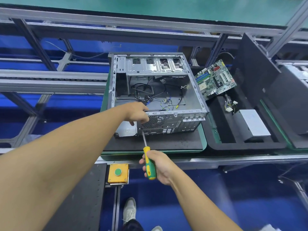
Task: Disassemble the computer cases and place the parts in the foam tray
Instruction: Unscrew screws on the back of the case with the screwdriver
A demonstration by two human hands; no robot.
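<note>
An open grey computer case lies on its side on a black mat, loose cables inside it. My left hand grips the case's near top rim by the fan grille. My right hand holds a yellow-green screwdriver, whose tip touches the rear panel at the grille's lower left corner. To the right, the black foam tray holds a green motherboard, a silver power supply and a cable bundle.
A black side panel leans upright at the tray's far right. A yellow box with a green button sits on the bench's front rail. Aluminium frame rails run to the left and behind. Shoes show on the blue floor below.
</note>
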